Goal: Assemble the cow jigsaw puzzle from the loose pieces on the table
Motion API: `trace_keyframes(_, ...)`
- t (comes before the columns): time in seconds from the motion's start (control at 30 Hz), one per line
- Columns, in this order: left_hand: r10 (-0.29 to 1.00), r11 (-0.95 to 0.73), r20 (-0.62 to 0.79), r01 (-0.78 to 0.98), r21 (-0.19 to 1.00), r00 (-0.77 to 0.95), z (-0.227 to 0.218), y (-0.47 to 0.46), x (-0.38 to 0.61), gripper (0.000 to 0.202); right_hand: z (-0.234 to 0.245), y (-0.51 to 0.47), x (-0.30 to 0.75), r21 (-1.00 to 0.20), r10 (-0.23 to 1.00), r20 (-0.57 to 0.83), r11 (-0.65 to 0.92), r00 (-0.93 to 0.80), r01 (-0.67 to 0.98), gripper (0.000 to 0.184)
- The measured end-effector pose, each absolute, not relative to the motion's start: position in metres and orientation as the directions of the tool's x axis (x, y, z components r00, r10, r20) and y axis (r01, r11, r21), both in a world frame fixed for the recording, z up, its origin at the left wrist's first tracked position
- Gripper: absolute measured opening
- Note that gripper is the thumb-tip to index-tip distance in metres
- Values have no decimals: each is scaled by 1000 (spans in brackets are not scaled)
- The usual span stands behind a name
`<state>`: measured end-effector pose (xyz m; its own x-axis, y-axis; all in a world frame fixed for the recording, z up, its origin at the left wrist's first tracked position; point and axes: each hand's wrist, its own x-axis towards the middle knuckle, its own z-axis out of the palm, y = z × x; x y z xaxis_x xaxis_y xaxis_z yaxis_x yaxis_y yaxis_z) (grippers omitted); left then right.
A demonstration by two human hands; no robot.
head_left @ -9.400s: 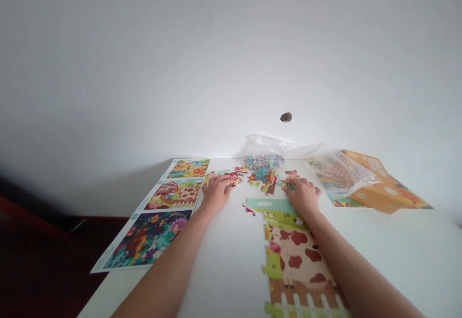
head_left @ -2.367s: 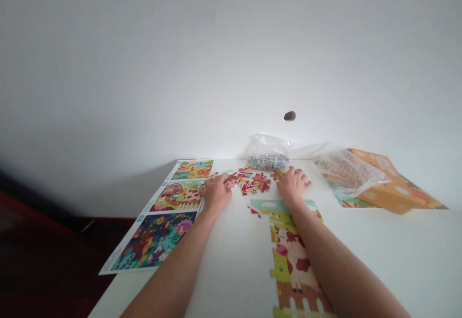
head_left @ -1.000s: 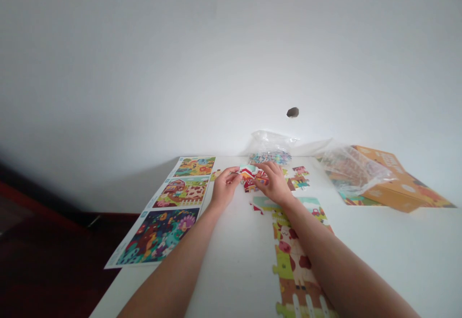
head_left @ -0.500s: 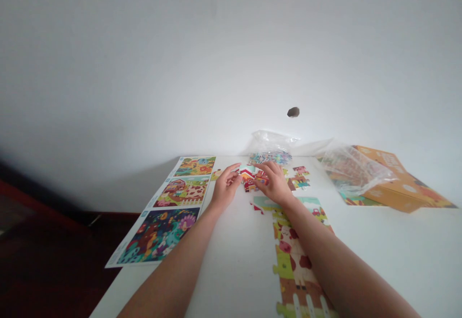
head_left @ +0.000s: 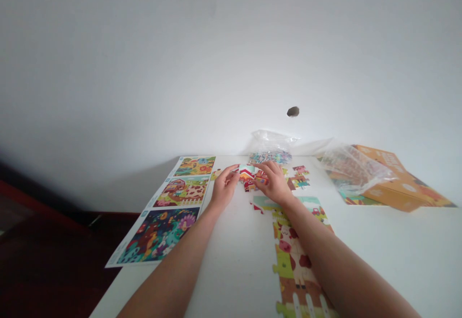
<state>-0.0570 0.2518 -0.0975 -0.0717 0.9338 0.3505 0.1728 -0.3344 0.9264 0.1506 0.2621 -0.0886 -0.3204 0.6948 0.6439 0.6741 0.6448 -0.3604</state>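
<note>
Our fingers (head_left: 231,173) close in from both sides on a small cluster of jigsaw pieces (head_left: 250,177), with a red barn and a teal-and-white piece among them. The left fingers reach narrowly toward the teal-and-white edge, and the right fingers lie over the red pieces. From this view we cannot tell whether either set is actually gripping a piece. Our left hand (head_left: 224,189) sits just left of the cluster, and our right hand (head_left: 275,183) sits just right of it, the two nearly touching.

Just to the right lies a small group of loose puzzle pieces (head_left: 299,180). Nearer to us, an assembled strip of puzzle (head_left: 296,255) showing a cow and a white fence runs toward the near edge between our forearms. Beyond the cluster, a clear plastic bag (head_left: 270,141) holds many more small pieces.

To the left, three printed picture sheets (head_left: 182,193) lie in a row along the white surface (head_left: 234,279), running from far to near. To the far right, a second clear bag (head_left: 355,171) rests against an orange cardboard box (head_left: 391,193). Behind everything rises a white wall (head_left: 231,53) with one dark mark (head_left: 293,111), and a dark red floor (head_left: 43,265) shows at the near left.
</note>
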Motion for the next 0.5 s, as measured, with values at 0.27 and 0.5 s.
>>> trace_keyframes(0.27, 944, -303, 316, 637, 708, 99, -102, 253, -64, 27, -86, 260, 151, -373, 700, 647, 637, -303, 675, 41)
trace_keyframes(0.5, 911, -280, 413, 726, 628, -6, -99, 252, -61, 23, -90, 264, 152, -378, 684, 661, 660, -309, 649, 44)
